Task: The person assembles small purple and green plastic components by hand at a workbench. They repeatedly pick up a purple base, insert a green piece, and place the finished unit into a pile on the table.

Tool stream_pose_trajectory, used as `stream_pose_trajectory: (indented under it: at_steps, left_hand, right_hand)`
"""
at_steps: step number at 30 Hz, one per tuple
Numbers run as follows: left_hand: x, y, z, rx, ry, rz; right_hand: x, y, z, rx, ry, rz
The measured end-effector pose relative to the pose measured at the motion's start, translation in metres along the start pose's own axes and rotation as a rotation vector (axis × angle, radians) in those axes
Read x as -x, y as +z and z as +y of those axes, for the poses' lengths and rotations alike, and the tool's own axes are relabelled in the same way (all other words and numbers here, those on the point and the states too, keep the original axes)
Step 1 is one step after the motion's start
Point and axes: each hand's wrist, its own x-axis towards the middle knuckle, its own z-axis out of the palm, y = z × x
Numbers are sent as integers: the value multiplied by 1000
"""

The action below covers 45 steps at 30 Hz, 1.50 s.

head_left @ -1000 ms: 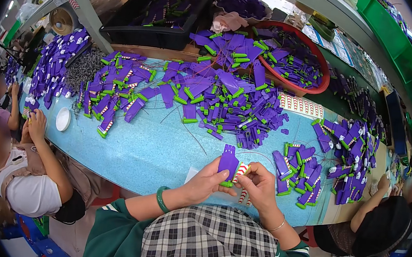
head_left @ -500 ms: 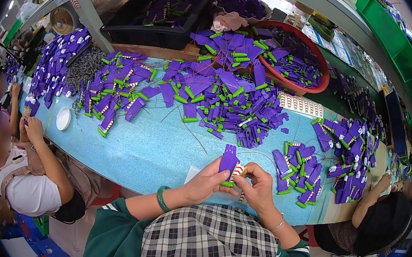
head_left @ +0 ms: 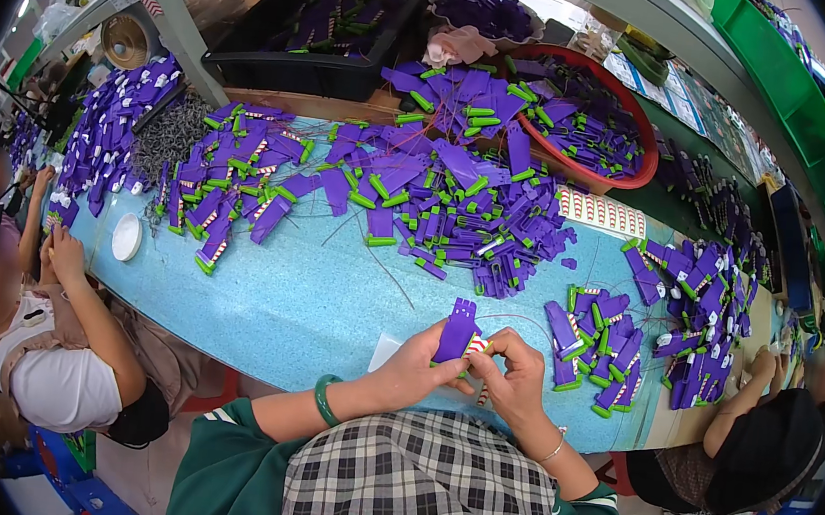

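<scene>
My left hand (head_left: pixel 409 366) is closed around a purple plastic wing-shaped piece (head_left: pixel 456 334) with a green end, held upright over the near edge of the table. A red-and-white striped sticker (head_left: pixel 477 345) shows on the right side of that piece. My right hand (head_left: pixel 517 371) has its thumb and forefinger pinched at the sticker's edge, close to the left fingertips. The fingers partly cover the piece's green end. A thin wire runs off behind the right hand. Under the hands lies a small white sheet (head_left: pixel 384 351), mostly hidden.
Loose purple-and-green pieces (head_left: pixel 516 233) heap up ahead, with striped pieces (head_left: pixel 605 343) at right. A sticker strip (head_left: pixel 602 213) lies beyond. Behind stand a red basin (head_left: pixel 650 157) and black tray (head_left: pixel 301 75). A white dish (head_left: pixel 127 238) sits left. Co-workers sit on both sides.
The purple piece has dropped slightly and turned a little in my left hand. My right fingertips have moved closer over its lower edge, and less of its green end shows.
</scene>
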Motion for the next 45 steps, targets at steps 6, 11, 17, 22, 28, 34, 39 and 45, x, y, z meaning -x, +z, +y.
stream_pose_trajectory:
  at_steps: [6, 11, 17, 22, 28, 34, 39, 45]
  left_hand:
    - [0, 1, -5, 43, -16, -21]
    - [2, 4, -9, -88, 123, 5]
    - [1, -2, -4, 390, -103, -83]
    - [-7, -1, -15, 604, -444, -278]
    - [-5, 2, -4, 474, -422, -400]
    - [4, -10, 34, -942, 617, 116]
    - [-4, -17, 38, -1438, 1280, 102]
    - [-7, -19, 28, -1419, 1443, 5]
  right_hand:
    - [-6, 2, -10, 307, -404, 167]
    - [-4, -2, -4, 367, -350, 90]
    - [-7, 6, -5, 19, 50, -107]
    - [-17, 3, -13, -21, -65, -307]
    - [-10, 1, -11, -575, 221, -305]
    - [-18, -10, -14, -829, 356, -151]
    - [-21, -11, -19, -771, 414, -260]
    - [-24, -11, -13, -743, 400, -294]
